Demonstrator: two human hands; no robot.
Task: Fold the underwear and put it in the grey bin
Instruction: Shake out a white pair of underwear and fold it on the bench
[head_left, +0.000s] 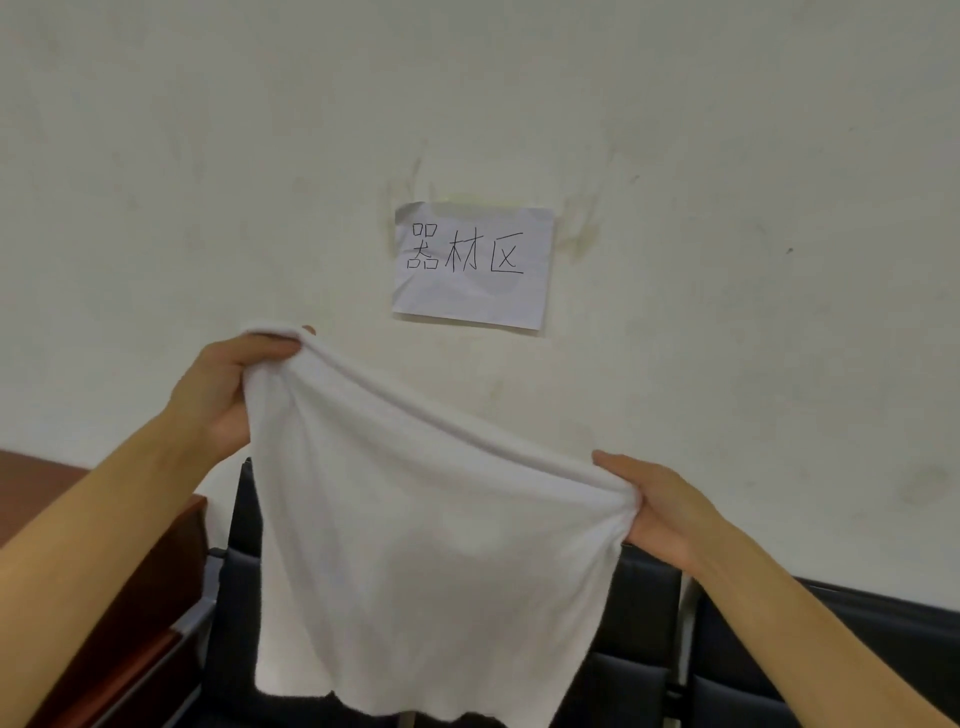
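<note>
The white underwear (415, 545) hangs spread out in the air in front of me, held by its top edge. My left hand (223, 384) pinches the upper left corner, raised higher. My right hand (660, 509) grips the upper right corner, lower down, so the top edge slopes down to the right. The lower hem hangs loose near the bottom of the view. No grey bin is in view.
A pale wall with a taped paper sign (472, 265) fills the background. Dark padded chairs (644, 623) stand along the wall behind the cloth. A reddish-brown wooden table (104, 597) sits at the lower left.
</note>
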